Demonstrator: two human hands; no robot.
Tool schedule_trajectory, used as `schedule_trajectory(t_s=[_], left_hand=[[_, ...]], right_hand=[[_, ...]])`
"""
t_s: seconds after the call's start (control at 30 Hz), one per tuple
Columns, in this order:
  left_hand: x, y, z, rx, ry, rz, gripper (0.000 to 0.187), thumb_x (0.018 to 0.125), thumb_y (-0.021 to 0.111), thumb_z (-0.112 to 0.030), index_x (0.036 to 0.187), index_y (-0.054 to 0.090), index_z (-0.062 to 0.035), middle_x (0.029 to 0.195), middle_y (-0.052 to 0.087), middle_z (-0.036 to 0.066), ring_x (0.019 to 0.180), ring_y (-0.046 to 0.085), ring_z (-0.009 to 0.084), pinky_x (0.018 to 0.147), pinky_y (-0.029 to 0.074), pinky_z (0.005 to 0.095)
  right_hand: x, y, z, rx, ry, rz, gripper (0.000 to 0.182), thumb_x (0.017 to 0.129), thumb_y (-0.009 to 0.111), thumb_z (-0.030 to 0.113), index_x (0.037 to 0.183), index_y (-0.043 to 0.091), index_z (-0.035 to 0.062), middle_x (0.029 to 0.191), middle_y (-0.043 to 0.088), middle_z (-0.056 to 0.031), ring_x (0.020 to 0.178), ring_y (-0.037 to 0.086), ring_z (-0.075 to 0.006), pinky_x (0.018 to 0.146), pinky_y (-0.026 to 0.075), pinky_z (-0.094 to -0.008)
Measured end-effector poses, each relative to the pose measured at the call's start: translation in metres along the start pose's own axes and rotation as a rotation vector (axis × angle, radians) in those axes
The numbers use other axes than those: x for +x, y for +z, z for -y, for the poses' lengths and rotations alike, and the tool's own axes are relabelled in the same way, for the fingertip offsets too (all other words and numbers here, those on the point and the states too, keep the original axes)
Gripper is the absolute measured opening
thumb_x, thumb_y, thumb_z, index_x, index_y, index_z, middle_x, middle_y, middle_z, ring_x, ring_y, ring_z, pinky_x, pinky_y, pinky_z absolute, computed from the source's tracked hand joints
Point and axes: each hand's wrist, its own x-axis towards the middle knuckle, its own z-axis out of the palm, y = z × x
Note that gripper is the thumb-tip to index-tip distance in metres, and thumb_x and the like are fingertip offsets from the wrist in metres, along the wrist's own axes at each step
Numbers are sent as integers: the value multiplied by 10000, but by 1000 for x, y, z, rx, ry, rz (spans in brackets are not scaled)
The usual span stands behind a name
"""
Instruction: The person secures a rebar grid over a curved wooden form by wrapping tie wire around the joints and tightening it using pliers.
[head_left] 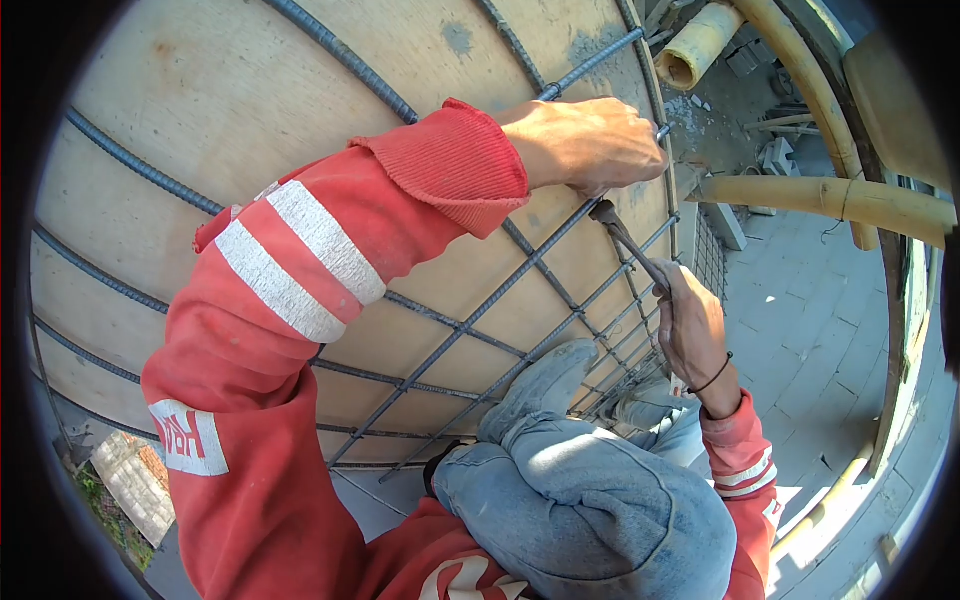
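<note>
My left hand (600, 145) is closed over a ribbed steel rebar (545, 245) in the upper middle of the head view. Its fingertips are hidden under the hand, so any tie wire in them cannot be made out. Below it, my right hand (692, 325) grips the handles of a dark metal tool that looks like pincers (630, 240). The tool's head points up and left, close to the rebar just under my left hand. Crossing bars form a grid (460, 327) over a pale plywood panel (420, 55).
Bamboo poles (825, 195) cross at the right, one with its cut end facing me. A paved floor (790, 310) lies far below. My bent knee (600, 500) rests near the grid, with a dusty boot (545, 385) against the bars. More rebar mesh (710, 260) stands beyond.
</note>
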Motion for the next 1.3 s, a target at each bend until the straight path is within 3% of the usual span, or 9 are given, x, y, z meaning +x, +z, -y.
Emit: schedule_trajectory(t_s=[0.27,0.37,0.43,0.57,0.67,0.73,0.8,0.87,1.3], left_hand=[[-5,-21,-7,43,-44,-4,110,758,767,-50,789,681,12,828,717,160,820,732,302,694,605,383],[-3,-31,-7,20,-83,138,94,760,768,-52,782,694,1,835,720,163,816,731,307,698,600,381],[-3,-29,-6,-32,-113,146,71,763,762,-51,779,711,-4,838,719,168,817,731,312,710,596,378],[-6,-39,-10,-77,-155,156,56,772,745,-34,815,729,-2,863,725,166,846,734,306,727,589,391],[-6,-44,-9,-65,-155,205,55,774,738,-32,818,731,-1,890,731,170,877,731,297,742,588,385],[-5,-35,-7,-69,-144,184,67,771,736,-33,832,736,-5,892,736,168,881,732,297,753,588,385],[-5,-32,-6,-63,-115,111,63,790,724,-43,843,741,-12,881,740,158,855,738,294,757,591,385],[-3,-37,-8,-70,-127,157,75,801,717,-48,862,741,-12,894,743,156,857,739,291,762,592,383],[-1,-35,-8,-42,-135,201,104,771,757,-37,868,738,-4,897,743,146,879,737,283,776,594,375]], right_hand=[[1,3,5,94,-15,118,416,849,670,42,1212,467,16,764,590,-189,640,581,-421,572,486,-430],[2,6,12,172,146,219,473,837,759,85,1198,465,-2,676,572,-123,514,572,-312,511,473,-368],[3,7,20,837,360,310,479,829,778,61,1178,461,-20,652,546,-44,477,545,-164,483,451,-312],[7,22,9,1086,416,381,468,822,770,30,1168,459,-20,667,530,18,506,532,-78,479,437,-270],[9,12,2,927,397,346,479,789,759,28,1156,454,-12,656,521,-20,503,537,-119,493,448,-286],[8,-6,-1,191,105,29,554,747,739,28,1215,445,-11,633,504,-62,506,543,-181,521,464,-323],[-1,-8,-6,67,93,-11,658,692,755,44,1282,467,4,727,535,-118,609,576,-250,582,477,-354],[0,-12,-8,-235,-231,-256,725,657,767,53,1331,500,34,879,563,-124,720,582,-274,634,473,-365],[74,-80,-54,-491,-474,-38,565,767,611,28,1329,596,81,837,500,-85,758,540,-277,688,463,-387]])
